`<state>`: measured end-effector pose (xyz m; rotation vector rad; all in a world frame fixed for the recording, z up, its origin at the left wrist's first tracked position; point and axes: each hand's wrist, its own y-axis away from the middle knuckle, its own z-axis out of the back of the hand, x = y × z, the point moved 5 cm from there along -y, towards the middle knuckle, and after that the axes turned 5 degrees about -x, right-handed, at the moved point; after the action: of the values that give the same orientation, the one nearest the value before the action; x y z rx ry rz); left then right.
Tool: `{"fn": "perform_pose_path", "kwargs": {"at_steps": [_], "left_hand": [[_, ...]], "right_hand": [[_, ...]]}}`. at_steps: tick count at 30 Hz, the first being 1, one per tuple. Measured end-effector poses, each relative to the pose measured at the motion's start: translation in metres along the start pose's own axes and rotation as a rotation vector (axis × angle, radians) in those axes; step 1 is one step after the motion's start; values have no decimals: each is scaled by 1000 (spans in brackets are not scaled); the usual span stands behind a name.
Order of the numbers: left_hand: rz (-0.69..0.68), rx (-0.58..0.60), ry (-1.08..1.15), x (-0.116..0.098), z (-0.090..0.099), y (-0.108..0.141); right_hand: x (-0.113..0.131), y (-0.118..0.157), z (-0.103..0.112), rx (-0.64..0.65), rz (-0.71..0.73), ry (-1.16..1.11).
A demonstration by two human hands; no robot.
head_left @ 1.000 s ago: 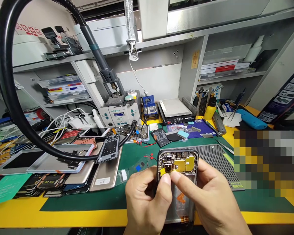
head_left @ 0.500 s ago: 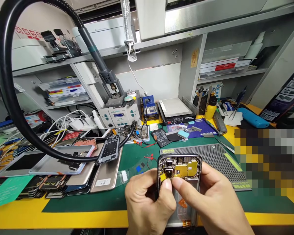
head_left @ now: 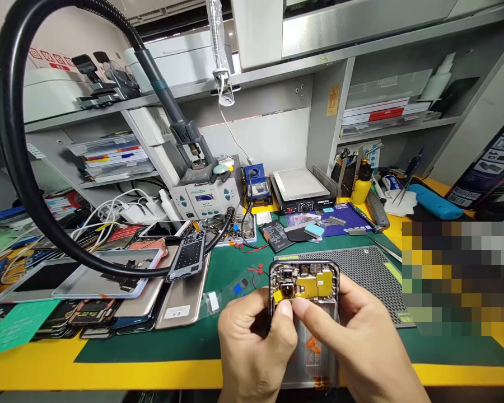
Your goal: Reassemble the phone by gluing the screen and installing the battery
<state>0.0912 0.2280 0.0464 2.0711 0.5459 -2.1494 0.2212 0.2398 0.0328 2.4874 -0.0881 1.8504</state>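
Note:
An opened smartphone [head_left: 324, 330] is held upright between my hands above the front of the bench. Its camera modules [head_left: 287, 282] and a gold-coloured shield plate [head_left: 322, 284] show at the top, with an empty-looking battery bay and an orange sticker below. My left hand [head_left: 258, 341] is closed around the left side, its thumb pressing just under the cameras. On the right side my right hand [head_left: 357, 336] grips the frame, its thumb pressed beside the left one at the plate's lower edge. Whatever lies under the thumb tips is hidden.
Behind the phone lie a grey perforated mat [head_left: 357, 274] and a loose battery [head_left: 277, 235]. At the back stand a hot-air station [head_left: 205, 193] and a heating plate [head_left: 302, 187]. Its black hose [head_left: 8, 140] loops over stacked phones [head_left: 182, 296] on the left.
The phone and both hands have shifted slightly, the phone a little left and up in view. Both thumbs still press near the cameras.

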Motion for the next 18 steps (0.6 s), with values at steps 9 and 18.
{"fn": "perform_pose_path", "kwargs": {"at_steps": [9, 18], "left_hand": [[-17, 102, -49, 8, 3, -2], [199, 99, 171, 30, 5, -5]], "right_hand": [[-4, 0, -2, -1, -26, -30], [-1, 0, -1, 204, -89, -63]]}}
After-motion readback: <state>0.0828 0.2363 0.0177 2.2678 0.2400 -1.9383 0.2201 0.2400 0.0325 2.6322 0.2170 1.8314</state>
